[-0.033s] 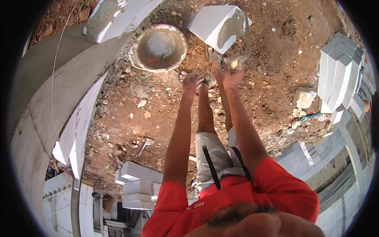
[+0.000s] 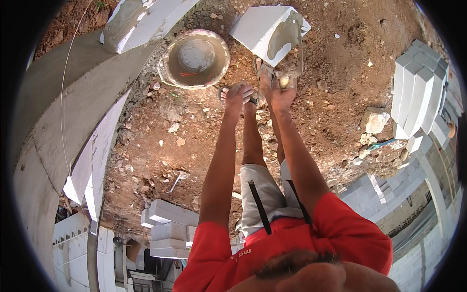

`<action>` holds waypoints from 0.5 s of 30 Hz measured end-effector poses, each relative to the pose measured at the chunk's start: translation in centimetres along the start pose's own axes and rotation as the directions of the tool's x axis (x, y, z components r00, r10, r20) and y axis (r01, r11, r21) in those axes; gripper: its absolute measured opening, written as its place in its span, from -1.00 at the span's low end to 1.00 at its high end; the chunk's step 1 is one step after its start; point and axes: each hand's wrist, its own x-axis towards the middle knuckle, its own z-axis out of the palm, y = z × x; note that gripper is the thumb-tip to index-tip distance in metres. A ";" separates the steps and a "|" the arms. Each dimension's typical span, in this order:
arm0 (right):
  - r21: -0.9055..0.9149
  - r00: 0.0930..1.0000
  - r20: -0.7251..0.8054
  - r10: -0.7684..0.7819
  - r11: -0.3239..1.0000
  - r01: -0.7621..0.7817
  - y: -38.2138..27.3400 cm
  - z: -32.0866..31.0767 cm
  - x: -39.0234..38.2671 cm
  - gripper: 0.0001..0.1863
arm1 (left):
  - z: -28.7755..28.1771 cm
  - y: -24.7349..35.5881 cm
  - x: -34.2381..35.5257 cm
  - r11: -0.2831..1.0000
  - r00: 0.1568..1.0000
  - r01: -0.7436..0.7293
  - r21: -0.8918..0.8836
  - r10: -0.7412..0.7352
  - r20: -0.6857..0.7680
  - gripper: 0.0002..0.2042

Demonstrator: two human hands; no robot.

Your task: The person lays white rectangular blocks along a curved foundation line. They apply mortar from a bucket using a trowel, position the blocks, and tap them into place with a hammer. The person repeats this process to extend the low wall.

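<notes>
My right hand (image 2: 282, 99) is closed round the pale handle of a trowel (image 2: 284, 82). Its thin blade stands edge-on along the end of a white block (image 2: 260, 29) lying on the ground. Wet grey mortar (image 2: 286, 36) covers part of that end face; whether the blade touches it I cannot tell. My left hand (image 2: 237, 96) hangs over my left foot with fingers apart and nothing visible in it. To its upper left stands a round basin (image 2: 164, 73) with grey wet mix and a domed grey shape inside, plus something thin and red.
A low grey wall (image 2: 63, 114) curves along the left, with a string over it. Stacked pale blocks stand at right (image 2: 413, 95) and lower left (image 2: 168, 231). A rough stone (image 2: 375, 120) and a small white-headed tool (image 2: 179, 179) lie on the stony brown soil.
My right hand and the trowel have shifted slightly left, the blade nearer the mortared block face. My left hand has barely moved.
</notes>
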 end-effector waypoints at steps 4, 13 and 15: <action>-0.392 0.950 0.077 -0.304 0.866 0.309 5.1 2.2 -1.6 -0.47 | 2.8 6.9 5.6 1.000 0.999 -0.013 0.005 0.013 0.044 -0.28; 0.675 0.834 0.062 0.548 0.593 -0.439 11.3 4.6 -11.8 -0.33 | 0.3 11.0 4.3 0.968 0.958 -0.227 0.108 0.242 -0.155 -0.48; 0.363 0.771 0.161 0.617 0.689 -0.627 9.2 3.6 -14.0 -0.36 | -1.8 11.1 0.7 0.833 0.784 -0.521 0.186 0.553 -0.281 -0.67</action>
